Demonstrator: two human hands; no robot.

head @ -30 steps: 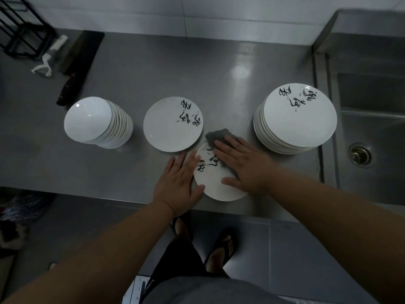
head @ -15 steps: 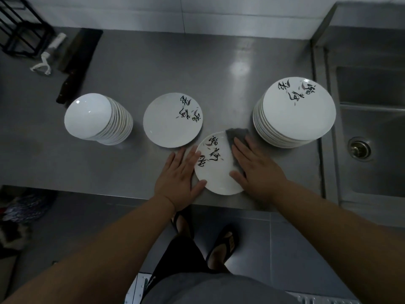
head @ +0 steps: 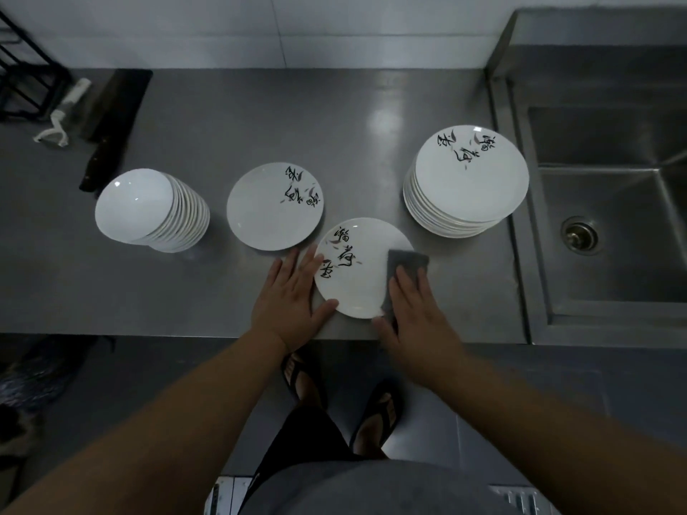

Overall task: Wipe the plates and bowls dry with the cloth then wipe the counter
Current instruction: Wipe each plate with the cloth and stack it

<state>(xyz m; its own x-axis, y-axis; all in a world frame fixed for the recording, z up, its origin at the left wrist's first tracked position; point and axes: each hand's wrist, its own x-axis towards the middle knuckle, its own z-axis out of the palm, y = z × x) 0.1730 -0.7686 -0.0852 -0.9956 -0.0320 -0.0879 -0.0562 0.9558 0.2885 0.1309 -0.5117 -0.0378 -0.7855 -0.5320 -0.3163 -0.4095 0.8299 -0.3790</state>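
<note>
At the far left of the steel counter (head: 230, 117) a black rack (head: 26, 87) stands by the wall, with a white peeler (head: 59, 117) and a dark cleaver (head: 111, 120) lying beside it. Nearer, a leaning stack of plain white bowls (head: 148, 211) sits with bare steel all round it. Just right of it lies a single painted plate (head: 275, 206), apart from the bowls but almost touching the next plate. In front of both is an open strip of counter up to the front edge.

The left hand (head: 288, 302) lies flat, fingers straight and spread — fingertips and thumb pressing the left rim of the plate being wiped (head: 358, 269), which sits close to the front edge. The right hand (head: 416, 314) lies flat too, straight fingers pressing a grey cloth (head: 407, 265) onto the plate's right rim; the cloth overhangs onto the counter. Behind it rises a tall stack of painted plates (head: 466, 180), close to the raised lip of the sink (head: 609, 232).
</note>
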